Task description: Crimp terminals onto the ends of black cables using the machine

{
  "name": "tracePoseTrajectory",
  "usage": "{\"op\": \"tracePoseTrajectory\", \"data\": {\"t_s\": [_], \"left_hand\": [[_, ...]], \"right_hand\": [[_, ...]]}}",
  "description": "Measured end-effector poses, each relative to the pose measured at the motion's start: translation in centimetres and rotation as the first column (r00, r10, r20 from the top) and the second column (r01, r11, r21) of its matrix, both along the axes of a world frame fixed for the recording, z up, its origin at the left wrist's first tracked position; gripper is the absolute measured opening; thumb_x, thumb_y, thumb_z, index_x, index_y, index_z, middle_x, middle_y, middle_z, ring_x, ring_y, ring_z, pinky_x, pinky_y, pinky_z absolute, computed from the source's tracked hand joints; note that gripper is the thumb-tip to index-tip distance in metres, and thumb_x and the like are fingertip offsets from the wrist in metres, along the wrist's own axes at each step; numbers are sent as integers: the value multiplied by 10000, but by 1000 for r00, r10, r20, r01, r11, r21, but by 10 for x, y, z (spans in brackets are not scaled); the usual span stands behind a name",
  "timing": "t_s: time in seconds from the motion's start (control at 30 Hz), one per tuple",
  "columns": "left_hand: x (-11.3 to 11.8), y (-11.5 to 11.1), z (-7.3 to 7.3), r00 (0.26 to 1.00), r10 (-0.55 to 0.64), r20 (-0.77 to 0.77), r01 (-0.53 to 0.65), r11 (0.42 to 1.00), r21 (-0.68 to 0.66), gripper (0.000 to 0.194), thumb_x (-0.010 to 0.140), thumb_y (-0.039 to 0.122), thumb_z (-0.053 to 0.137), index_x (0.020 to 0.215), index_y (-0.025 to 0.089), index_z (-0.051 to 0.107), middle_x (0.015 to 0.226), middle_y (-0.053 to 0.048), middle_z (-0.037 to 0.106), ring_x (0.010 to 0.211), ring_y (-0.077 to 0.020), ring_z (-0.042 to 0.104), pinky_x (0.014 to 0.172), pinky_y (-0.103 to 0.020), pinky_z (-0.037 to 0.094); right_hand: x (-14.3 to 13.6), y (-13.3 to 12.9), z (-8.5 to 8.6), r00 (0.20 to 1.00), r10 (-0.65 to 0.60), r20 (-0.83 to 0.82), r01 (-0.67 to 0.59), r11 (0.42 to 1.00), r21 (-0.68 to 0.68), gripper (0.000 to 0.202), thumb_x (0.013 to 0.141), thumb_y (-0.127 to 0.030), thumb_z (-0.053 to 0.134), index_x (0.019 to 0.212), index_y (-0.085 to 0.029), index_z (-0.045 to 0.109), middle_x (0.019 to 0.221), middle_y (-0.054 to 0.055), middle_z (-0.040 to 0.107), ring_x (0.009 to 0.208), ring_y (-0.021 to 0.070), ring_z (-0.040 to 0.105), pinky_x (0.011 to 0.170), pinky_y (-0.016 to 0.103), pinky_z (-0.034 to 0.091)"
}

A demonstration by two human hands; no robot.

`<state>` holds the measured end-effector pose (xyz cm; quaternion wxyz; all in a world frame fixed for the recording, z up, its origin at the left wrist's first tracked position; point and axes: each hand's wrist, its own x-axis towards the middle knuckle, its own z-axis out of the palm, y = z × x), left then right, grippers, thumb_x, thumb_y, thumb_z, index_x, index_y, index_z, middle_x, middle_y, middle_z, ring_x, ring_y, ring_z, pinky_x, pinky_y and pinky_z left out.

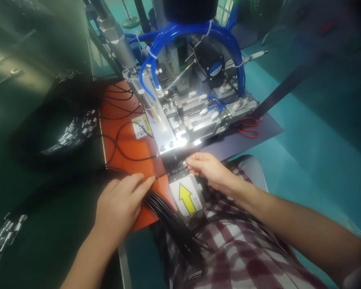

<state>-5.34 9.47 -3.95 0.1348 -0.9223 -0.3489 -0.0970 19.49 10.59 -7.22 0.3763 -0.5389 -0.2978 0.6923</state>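
My left hand (122,200) is closed over the orange surface, its thumb and forefinger on a thin black cable (165,175) that runs right toward the machine's front. Below that hand a thick bundle of black cables (168,218) hangs over the edge onto the lap. With fingertips pinched, my right hand (209,168) holds a small shiny metal connector (184,163) at the front of the machine (195,116). Whether the cable meets this connector is too small to make out. Just beneath lies a white plate with a yellow arrow (186,196).
Blue air hoses (198,30) arch over the machine. An upright metal cylinder (118,42) stands at its left. On the orange tabletop (129,150) loose black cables loop past a warning label (141,127). Coiled cables with shiny ends (75,132) lie left; a red cord (249,127) lies right.
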Motion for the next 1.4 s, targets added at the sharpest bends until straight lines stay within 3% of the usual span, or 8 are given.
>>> {"op": "tracePoseTrajectory", "data": {"t_s": [0.23,0.4,0.63,0.8,0.93,1.03,1.13,1.4], "left_hand": [[-1,1,-1,1000,-11,23,12,1000,-25,356,840,3,443,1040,167,687,950,-85,703,739,-189,620,597,-304,414],[0,0,0,999,-15,30,16,999,-28,348,840,2,442,1035,142,693,943,-92,709,735,-194,618,602,-311,410],[-1,0,-1,1000,-14,24,15,999,-30,351,843,5,438,1035,137,700,956,-91,712,741,-192,617,605,-311,407],[-2,0,-3,1000,-1,22,2,999,-48,343,860,32,435,1040,153,701,973,-90,714,758,-198,633,611,-323,411],[-3,-1,-4,999,32,36,-29,996,-89,375,859,36,414,1048,185,703,986,-76,714,764,-199,643,612,-327,419],[-3,0,-5,999,30,40,-27,996,-90,383,859,38,411,1047,198,704,991,-72,714,771,-198,641,615,-324,421],[-3,0,-5,999,9,43,-6,998,-68,365,859,43,423,1046,185,702,986,-78,713,767,-195,635,615,-320,415],[-2,0,-3,999,19,35,-17,998,-56,365,867,43,420,1037,191,707,980,-78,713,762,-194,629,621,-314,418]], "right_hand": [[3,-12,-2,971,3,239,-48,982,181,136,871,-289,547,810,-174,586,696,-15,585,552,105,529,592,266,435],[12,-28,-4,747,-182,639,-324,740,589,263,925,-150,424,1068,-209,636,972,59,590,841,168,601,756,300,471],[17,-23,6,350,-294,890,-727,514,455,348,820,-45,435,1009,-184,691,884,63,603,674,150,517,600,275,371],[15,-15,22,180,-315,932,-834,454,314,301,826,-38,421,846,-167,692,772,58,593,555,136,406,511,304,227],[18,-15,23,355,-177,918,-779,487,395,283,830,-55,436,864,-176,690,852,65,643,621,144,499,545,289,304],[21,-16,14,697,-106,709,-412,750,517,210,880,-177,485,963,-203,675,928,50,678,656,143,573,621,286,421],[17,-14,0,918,-52,394,-70,954,290,196,875,-347,535,869,-178,634,774,19,653,512,107,543,548,272,429],[-4,-5,-14,985,-63,158,33,982,186,277,804,-416,611,678,-179,540,584,-29,576,508,91,511,545,243,414]]}}
